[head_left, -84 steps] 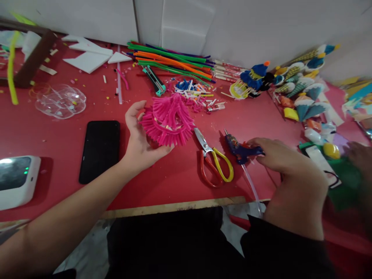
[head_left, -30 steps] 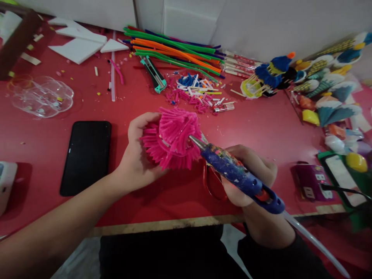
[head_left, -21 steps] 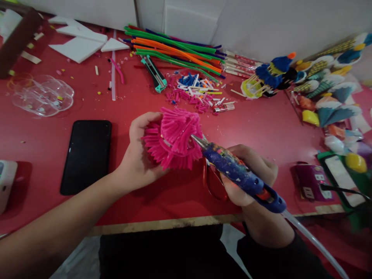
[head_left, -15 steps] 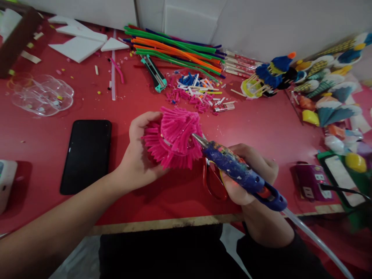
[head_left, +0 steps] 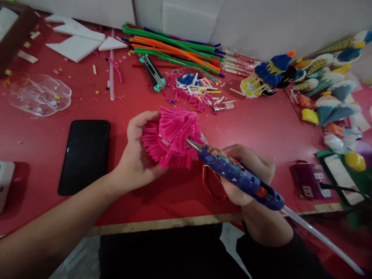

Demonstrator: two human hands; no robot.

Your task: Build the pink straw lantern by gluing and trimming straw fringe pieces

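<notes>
Above the red-topped bench (head_left: 162,203), the fingers of the left hand (head_left: 135,155) clamp a frilled bright-pink pipe-cleaner craft piece (head_left: 177,133), while those of the right hand (head_left: 254,166) wrap a speckled blue plastic glue gun (head_left: 229,169), its silver metal nozzle (head_left: 194,145) right at the pink strands.

Dim, diffuse light leaves a pale sheen on the table (head_left: 255,126) right of centre and a soft shadow below the left hand (head_left: 138,157). The lower right corner darkens; fine detail looks soft.
</notes>
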